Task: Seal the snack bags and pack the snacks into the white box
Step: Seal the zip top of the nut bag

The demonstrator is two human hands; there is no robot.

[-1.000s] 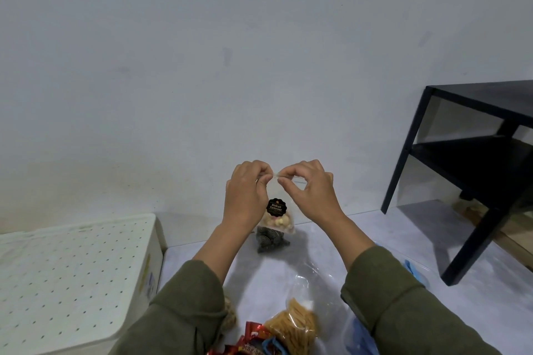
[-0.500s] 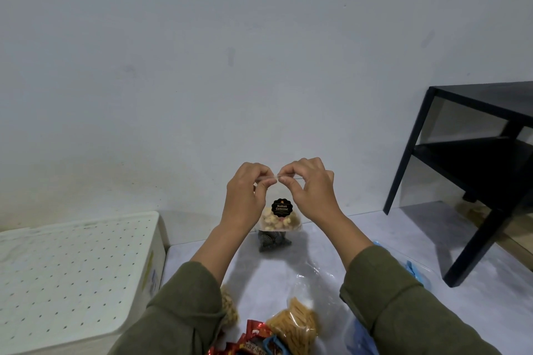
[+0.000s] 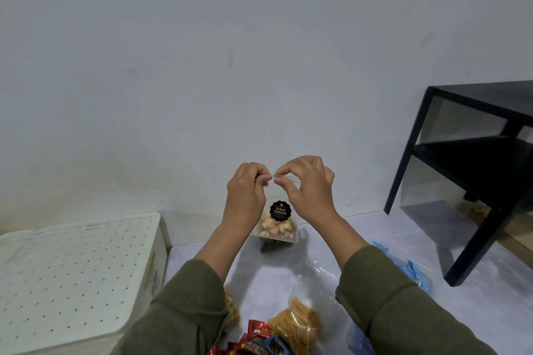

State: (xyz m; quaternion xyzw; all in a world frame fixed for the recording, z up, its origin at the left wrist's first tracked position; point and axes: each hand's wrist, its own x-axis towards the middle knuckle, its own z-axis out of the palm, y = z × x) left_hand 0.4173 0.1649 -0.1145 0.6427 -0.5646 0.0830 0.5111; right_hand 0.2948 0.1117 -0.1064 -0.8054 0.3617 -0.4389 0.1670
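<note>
The white box (image 3: pixel 72 274) sits shut at our left on the tabletop (image 3: pixel 360 239), so nothing is packed yet. We hold the small clear biscuit bag (image 3: pixel 278 222) up over it. A moment ago the bag hung lower; now it is raised. Our left hand (image 3: pixel 245 196) and right hand (image 3: pixel 308 190) pinch its top edge, so the sealing is likely almost done.

Left hand (image 3: pixel 245 196) and right hand (image 3: pixel 310 190) pinch the biscuit bag (image 3: pixel 278 225) top, lifted.
</note>
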